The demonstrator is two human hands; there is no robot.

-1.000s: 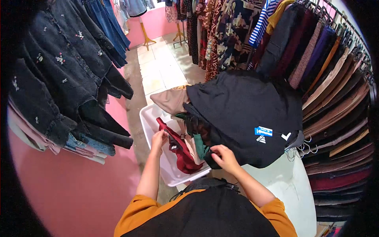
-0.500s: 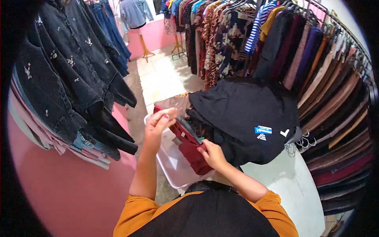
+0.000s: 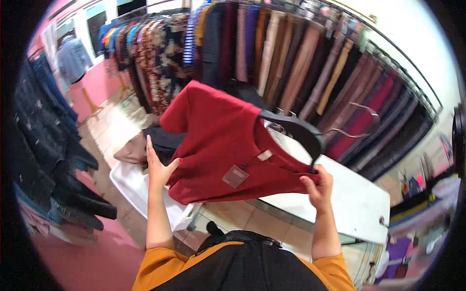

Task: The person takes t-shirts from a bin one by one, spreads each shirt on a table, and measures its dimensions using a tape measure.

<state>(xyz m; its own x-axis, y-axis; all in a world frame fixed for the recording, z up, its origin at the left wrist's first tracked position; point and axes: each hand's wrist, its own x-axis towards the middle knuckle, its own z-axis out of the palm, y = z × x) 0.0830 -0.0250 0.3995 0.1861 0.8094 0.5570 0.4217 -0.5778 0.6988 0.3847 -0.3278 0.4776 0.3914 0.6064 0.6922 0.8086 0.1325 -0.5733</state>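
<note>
A dark red short-sleeved top (image 3: 218, 140) is spread out in front of me, with a paper tag on its front. A black clothes hanger (image 3: 296, 130) sits partly inside its neckline, one end near the right shoulder. My right hand (image 3: 320, 186) is closed on that shoulder of the top, by the hanger's end. At the other side my left hand (image 3: 159, 169) has its fingers stretched out, the thumb against the top's edge. Below the left side stands a white plastic basket (image 3: 131, 186). Dark and brown garments (image 3: 162, 140) lie behind the top.
A white table (image 3: 354, 208) extends to the right. Racks of hanging clothes (image 3: 286, 58) line the back and right. Dark denim jackets (image 3: 53, 160) hang close on the left, beside a pink surface (image 3: 97, 257). Tiled floor (image 3: 228, 216) shows between the basket and table.
The red top, folded over the basket before, is now raised and spread open to the right. My right hand has moved right with its shoulder. The view has turned right.
</note>
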